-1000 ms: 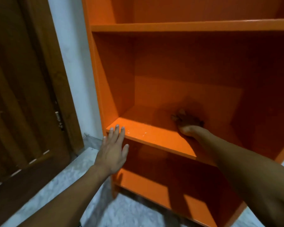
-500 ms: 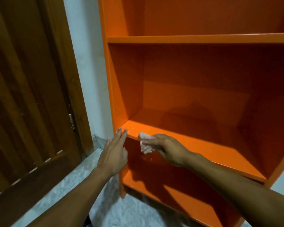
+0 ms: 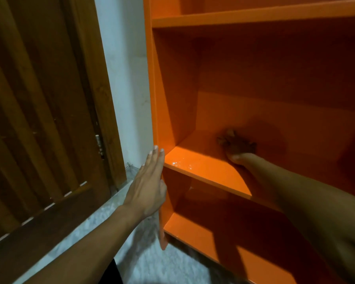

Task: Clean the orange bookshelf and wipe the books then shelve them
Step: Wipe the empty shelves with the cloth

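Both hands: left hand (image 3: 150, 185) flat against bookshelf (image 3: 158, 111), right hand (image 3: 237, 147) reaching deep inside

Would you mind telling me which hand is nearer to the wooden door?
Left. The left hand rests flat on the bookshelf's front-left edge, beside the wooden door; the right hand reaches deep inside the shelf.

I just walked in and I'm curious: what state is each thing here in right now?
Orange bookshelf: no books on the shelves in view.
Middle shelf: wet droplets near its front left corner.
Left hand: flat, open, against the bookshelf's left edge.
Right hand: deep in shadow at the back; grip unclear.
Wooden door: beside the shelf.
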Demonstrator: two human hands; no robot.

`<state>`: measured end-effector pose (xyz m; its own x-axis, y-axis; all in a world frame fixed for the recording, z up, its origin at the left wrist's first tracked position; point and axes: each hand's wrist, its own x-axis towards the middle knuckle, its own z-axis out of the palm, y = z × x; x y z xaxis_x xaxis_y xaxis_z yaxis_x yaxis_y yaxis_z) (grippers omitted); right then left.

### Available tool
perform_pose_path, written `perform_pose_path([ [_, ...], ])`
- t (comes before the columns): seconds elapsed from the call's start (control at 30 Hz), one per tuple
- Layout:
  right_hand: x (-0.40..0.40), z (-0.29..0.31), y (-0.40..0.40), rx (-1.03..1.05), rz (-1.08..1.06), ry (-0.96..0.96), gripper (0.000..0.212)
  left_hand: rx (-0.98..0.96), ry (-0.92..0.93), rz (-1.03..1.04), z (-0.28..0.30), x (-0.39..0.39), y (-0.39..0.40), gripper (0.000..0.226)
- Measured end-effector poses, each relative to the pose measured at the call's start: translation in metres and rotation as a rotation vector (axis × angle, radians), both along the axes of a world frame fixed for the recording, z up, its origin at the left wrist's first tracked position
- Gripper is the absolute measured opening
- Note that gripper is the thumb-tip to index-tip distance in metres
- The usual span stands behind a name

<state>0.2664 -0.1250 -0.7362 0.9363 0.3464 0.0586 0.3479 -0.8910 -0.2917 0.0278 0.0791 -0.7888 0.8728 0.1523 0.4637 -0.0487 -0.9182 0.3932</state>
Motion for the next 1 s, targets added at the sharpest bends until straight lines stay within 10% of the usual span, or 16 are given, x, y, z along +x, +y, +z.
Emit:
perform_pose_path([
  [0.43, -0.049, 0.010, 0.093, 0.068, 0.278, 0.198, 0.054, 0.055, 0.026, 0.006, -0.043, -0.001, 0.011, 0.083],
  [1.0, -0.139, -0.018, 0.063, -0.008, 0.812, -0.287, 0.053, -0.040, 0.210, 0.102, -0.074, -0.006, 0.006, 0.087],
])
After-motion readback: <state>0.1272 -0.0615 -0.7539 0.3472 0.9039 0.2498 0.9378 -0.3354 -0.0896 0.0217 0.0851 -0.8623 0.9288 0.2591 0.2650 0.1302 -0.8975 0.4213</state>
